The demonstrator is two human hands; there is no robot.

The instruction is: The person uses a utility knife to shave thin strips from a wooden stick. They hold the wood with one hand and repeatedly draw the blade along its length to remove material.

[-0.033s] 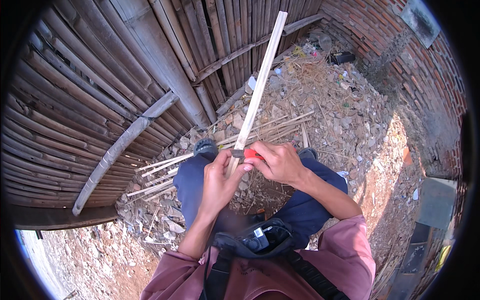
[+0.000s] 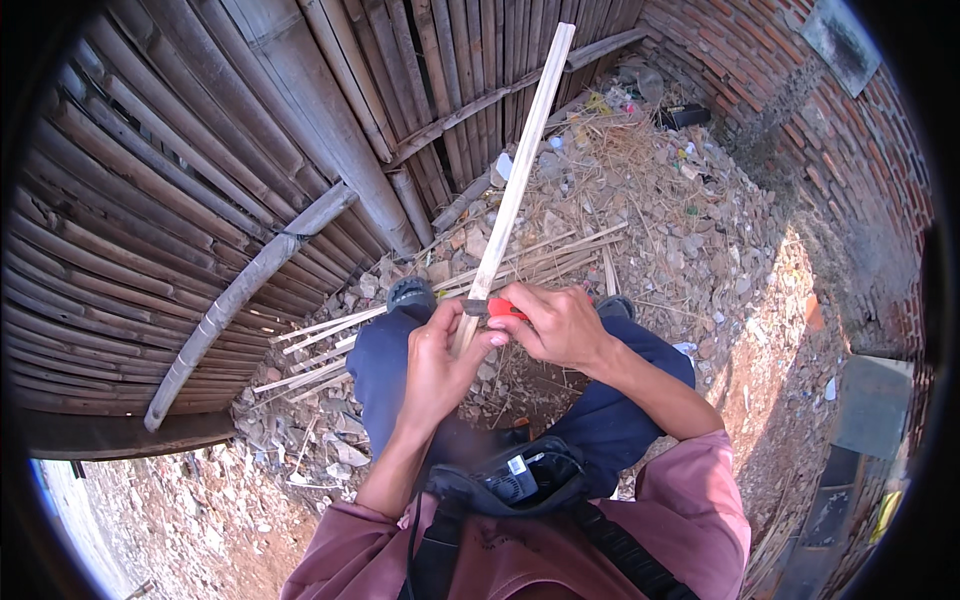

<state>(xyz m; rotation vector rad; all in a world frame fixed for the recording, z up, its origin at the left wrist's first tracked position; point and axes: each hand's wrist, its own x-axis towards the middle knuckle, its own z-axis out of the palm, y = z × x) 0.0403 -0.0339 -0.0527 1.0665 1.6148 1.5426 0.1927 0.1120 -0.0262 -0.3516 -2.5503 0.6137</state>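
Note:
A long pale bamboo strip [image 2: 519, 180] slants up and away from my lap, its near end in my hands. My left hand [image 2: 441, 358] is closed round this lower end, the thumb along its right side. My right hand [image 2: 556, 322] grips a red-handled knife [image 2: 509, 308]. The knife's dark blade [image 2: 476, 307] lies across the strip just above my left fingers, touching it. The thumbs of both hands nearly meet beside the blade. My fingers hide most of the handle.
More pale strips [image 2: 325, 330] lie on the rubble ground [image 2: 690, 240] by my feet. A bamboo slat wall [image 2: 130, 250] rises at the left and far side, with a bent pole [image 2: 240, 290] on it. At the right stands a brick wall [image 2: 860, 150]. A black pouch [image 2: 520, 478] hangs at my waist.

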